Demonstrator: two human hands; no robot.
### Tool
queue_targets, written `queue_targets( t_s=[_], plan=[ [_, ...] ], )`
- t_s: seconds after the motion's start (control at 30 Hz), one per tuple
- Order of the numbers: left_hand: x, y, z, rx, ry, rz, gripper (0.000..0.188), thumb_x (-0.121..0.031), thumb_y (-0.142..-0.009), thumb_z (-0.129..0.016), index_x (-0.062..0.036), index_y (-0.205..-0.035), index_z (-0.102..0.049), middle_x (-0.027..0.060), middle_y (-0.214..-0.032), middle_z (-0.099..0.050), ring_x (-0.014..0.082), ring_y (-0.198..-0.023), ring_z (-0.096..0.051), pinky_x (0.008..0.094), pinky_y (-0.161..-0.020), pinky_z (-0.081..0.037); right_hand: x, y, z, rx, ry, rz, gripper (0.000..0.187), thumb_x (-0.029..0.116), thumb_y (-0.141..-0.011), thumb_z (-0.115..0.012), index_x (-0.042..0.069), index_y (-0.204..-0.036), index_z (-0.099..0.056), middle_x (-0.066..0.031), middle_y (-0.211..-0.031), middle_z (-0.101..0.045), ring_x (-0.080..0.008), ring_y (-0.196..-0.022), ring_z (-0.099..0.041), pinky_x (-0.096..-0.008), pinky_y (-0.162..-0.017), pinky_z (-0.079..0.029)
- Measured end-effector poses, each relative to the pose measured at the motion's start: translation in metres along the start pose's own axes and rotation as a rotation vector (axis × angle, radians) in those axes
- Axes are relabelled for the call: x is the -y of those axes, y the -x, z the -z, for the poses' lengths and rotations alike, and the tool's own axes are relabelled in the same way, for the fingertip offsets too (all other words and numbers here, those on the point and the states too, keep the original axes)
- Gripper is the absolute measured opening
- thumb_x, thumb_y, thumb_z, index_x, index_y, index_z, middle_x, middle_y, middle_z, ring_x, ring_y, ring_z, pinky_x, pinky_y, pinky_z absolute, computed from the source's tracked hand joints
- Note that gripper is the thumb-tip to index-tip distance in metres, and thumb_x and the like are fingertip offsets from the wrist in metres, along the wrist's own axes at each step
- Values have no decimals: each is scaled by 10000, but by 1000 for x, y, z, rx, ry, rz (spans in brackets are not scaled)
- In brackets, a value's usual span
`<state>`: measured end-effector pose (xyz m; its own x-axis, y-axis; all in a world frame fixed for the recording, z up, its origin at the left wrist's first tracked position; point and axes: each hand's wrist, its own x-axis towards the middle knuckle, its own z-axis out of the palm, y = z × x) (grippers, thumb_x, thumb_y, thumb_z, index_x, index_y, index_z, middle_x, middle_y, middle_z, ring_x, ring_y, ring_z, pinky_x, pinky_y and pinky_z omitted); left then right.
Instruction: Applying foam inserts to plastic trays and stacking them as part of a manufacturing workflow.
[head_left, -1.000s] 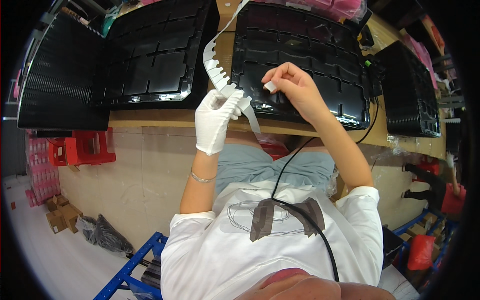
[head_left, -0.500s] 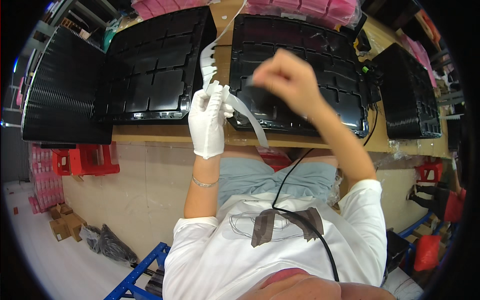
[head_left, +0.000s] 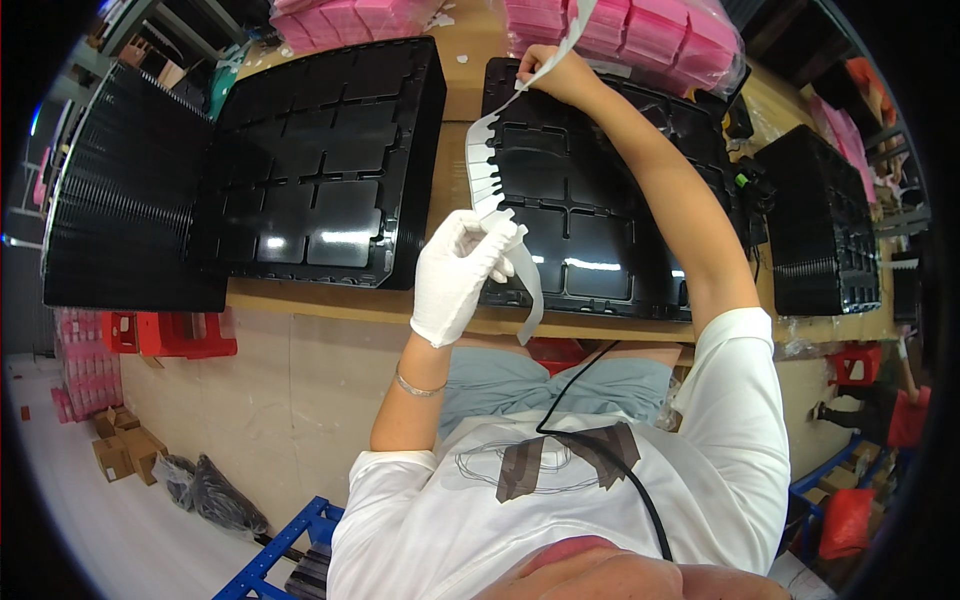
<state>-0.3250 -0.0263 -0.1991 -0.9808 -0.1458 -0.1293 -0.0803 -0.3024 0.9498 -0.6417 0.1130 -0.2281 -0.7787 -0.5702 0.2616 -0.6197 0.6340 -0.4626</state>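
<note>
My left hand [head_left: 458, 275], in a white glove, pinches a long white strip of labels [head_left: 483, 170] with a toothed edge. One tail of the strip hangs below the glove; the rest runs up past my other hand. My bare right hand [head_left: 556, 77] reaches to the far left corner of a stack of black plastic trays [head_left: 600, 225] in front of me. Its fingers are closed at the tray's edge, with a small white label at their tips, partly hidden by the strip.
More black trays [head_left: 290, 160] stand at the left, and another stack [head_left: 820, 220] at the right. Pink wrapped bundles [head_left: 650, 40] lie along the table's far side. A black cable [head_left: 600, 440] crosses my shirt. Red stools [head_left: 170, 335] sit below the table edge [head_left: 330, 305].
My right hand has moved away from me to the tray stack's far corner. My left hand has shifted right and nearer, carrying the label strip with it.
</note>
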Motion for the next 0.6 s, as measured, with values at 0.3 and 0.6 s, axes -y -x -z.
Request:
queue_targets(
  t_s=[0.3, 0.6],
  plan=[
    [-3, -12, 5, 46, 36, 33, 164, -143, -955, -650, -10, -1032, -594, 117, -955, -706, 70, -639, -592, 192, -574, -466, 3, -6, 1, 31, -17, -116, 259, 332, -743, -777, 94, -833, -729, -111, -808, -715, -292, -790, -689, -406, -739, -528],
    [-4, -8, -3, 33, 4, 14, 121, -119, -939, -665, -22, -953, -593, 110, -921, -704, 77, -649, -603, 187, -569, -465, 8, 15, 3, 0, -32, -33, 223, 300, -796, -758, 83, -832, -724, -95, -777, -701, -250, -745, -673, -377, -699, -514]
  ],
)
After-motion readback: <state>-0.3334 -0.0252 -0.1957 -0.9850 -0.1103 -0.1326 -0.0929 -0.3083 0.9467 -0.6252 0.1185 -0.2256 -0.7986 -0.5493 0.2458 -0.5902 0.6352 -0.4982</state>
